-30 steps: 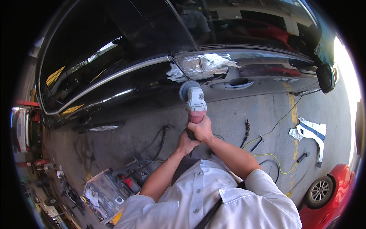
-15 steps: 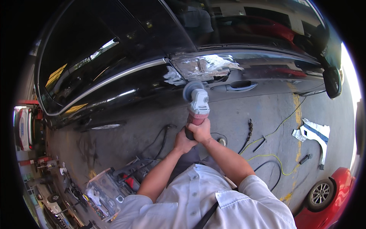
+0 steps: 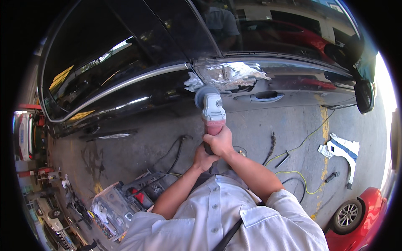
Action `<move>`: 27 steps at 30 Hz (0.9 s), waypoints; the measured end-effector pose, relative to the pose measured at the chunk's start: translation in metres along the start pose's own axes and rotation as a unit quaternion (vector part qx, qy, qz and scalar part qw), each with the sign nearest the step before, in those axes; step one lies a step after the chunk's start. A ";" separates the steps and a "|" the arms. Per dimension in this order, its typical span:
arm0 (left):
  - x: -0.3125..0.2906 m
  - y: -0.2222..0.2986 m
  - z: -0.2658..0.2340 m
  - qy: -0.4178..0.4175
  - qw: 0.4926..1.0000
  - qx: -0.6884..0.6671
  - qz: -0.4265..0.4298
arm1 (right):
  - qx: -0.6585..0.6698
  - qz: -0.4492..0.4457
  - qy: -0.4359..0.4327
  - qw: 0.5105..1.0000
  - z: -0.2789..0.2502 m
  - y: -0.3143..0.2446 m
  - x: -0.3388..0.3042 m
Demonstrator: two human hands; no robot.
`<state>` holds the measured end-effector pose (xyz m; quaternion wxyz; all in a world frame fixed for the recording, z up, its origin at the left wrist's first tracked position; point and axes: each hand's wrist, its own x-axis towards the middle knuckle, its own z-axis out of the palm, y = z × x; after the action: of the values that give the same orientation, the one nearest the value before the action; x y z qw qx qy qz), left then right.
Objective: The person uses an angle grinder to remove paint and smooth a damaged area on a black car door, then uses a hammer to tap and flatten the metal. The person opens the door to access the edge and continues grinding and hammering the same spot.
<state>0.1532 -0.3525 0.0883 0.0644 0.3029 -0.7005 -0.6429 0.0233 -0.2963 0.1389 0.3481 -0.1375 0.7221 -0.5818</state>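
Note:
An angle grinder [image 3: 214, 112] with a pale grey head and red body points away from me toward a black car's side. My right hand [image 3: 220, 141] is wrapped round its red body. Lower down, my left hand [image 3: 204, 157] closes round the dark rear end of the grinder. The round disc [image 3: 204, 96] is beside the lower left edge of a bare, silvery metal patch [image 3: 238, 72] on the door panel; whether it touches cannot be made out. Right of the disc is the door handle [image 3: 264, 97].
A grey tray [image 3: 112, 207] of tools stands on the floor at lower left. Hoses and a yellow cable [image 3: 307, 188] lie on the floor. A white fender panel [image 3: 345, 154] and a red car [image 3: 368, 213] are at right. A wing mirror [image 3: 363, 96] juts out.
The grinder and both hands have shifted slightly left relative to the bare metal patch. My view has also moved a little. Both hands keep their hold.

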 end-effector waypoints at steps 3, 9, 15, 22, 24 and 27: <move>-0.004 -0.010 0.008 -0.037 0.998 -0.049 0.012 | -0.038 0.009 0.044 0.998 -0.005 -0.004 -0.013; 0.017 -0.015 0.008 -0.095 0.992 -0.088 -0.008 | -0.125 -0.014 0.076 0.989 -0.004 -0.013 -0.008; 0.019 -0.002 0.017 -0.057 0.979 -0.175 0.088 | -0.205 0.023 0.068 0.976 -0.003 -0.019 -0.008; 0.018 -0.001 0.017 -0.073 0.986 -0.152 0.012 | -0.168 0.021 0.068 0.983 -0.006 -0.024 -0.006; 0.019 0.000 0.017 -0.044 0.986 -0.158 0.040 | -0.166 -0.020 0.076 0.983 -0.005 -0.026 -0.005; 0.024 0.005 0.011 -0.090 0.989 -0.113 -0.018 | -0.144 -0.060 0.087 0.984 -0.005 -0.032 -0.004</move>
<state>0.1265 -0.3553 0.0838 0.0235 0.2466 -0.6207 -0.7439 0.0164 -0.2993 0.1709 0.2248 -0.1777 0.8164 -0.5015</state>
